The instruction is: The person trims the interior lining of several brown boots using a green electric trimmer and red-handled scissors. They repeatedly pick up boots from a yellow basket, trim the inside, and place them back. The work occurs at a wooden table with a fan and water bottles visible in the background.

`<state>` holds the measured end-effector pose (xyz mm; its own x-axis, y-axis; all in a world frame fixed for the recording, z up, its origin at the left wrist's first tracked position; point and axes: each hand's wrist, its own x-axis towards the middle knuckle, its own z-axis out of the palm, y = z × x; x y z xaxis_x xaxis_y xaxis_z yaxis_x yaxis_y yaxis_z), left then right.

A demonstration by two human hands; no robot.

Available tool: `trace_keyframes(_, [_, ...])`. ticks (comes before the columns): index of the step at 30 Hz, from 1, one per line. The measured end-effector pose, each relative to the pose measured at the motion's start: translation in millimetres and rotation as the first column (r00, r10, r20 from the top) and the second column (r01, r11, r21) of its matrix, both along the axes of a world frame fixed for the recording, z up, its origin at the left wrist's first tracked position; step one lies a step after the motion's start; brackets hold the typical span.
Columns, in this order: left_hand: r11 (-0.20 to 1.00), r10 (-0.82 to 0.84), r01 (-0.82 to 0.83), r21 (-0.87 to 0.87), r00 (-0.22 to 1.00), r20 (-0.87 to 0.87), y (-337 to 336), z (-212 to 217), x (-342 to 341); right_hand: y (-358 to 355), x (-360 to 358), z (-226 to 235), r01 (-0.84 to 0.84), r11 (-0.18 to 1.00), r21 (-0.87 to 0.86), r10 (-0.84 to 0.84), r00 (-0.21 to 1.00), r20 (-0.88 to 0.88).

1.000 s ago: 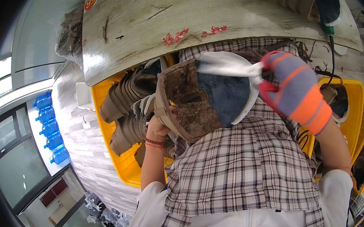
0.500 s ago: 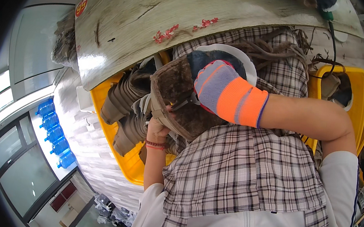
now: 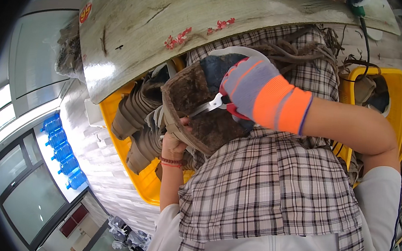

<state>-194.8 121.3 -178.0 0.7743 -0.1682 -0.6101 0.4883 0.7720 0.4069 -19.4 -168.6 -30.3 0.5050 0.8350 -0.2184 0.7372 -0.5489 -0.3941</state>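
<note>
On my lap lies a fur-lined boot upper (image 3: 217,129), with its dark brown pile lining turned up, a navy cloth part and a whitish rim at the far end. My left hand (image 3: 175,141) is bare and grips the upper's near left edge; part of its fingers is hidden beneath the edge. My right hand (image 3: 255,89), in a grey and orange knit glove, is closed round the red handles of a pair of scissors (image 3: 208,106). The blades point left and down over the lining, with their tips close to my left fingertips.
A worn worktable (image 3: 138,27) stretches across the far side. A yellow crate (image 3: 144,186) at left holds stacked brown boot uppers (image 3: 137,105). Another yellow crate (image 3: 398,89) stands at right, near a hanging black cord (image 3: 365,42). Brown strips (image 3: 292,54) lie on my checked apron.
My right hand has shifted slightly right and turned, so the scissors' blades and red handle now show more. My left hand keeps its grip on the boot upper.
</note>
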Motion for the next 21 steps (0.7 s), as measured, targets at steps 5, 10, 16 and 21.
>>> trace_keyframes(5, [0.999,0.021,-0.021,0.031,1.000,-0.001,2.1,-7.9,-3.2,-9.1,-6.3,-5.4,-0.064,0.992,-0.112,0.078,0.988,0.130])
trace_keyframes(10, [0.998,0.026,-0.025,-0.061,1.000,0.012,-1.4,-0.5,-0.7,1.2,-8.0,2.6,-0.171,0.961,-0.218,0.182,0.983,0.030])
trace_keyframes(16, [1.000,0.011,-0.011,0.005,1.000,0.012,-2.3,1.8,1.3,7.5,-8.7,1.3,-0.223,0.945,-0.238,0.242,0.969,0.054])
trace_keyframes(21, [1.000,0.028,-0.028,-0.012,0.999,-0.024,-4.6,3.4,-0.7,-7.9,-9.1,-3.6,-0.087,0.994,-0.069,0.091,0.994,0.059])
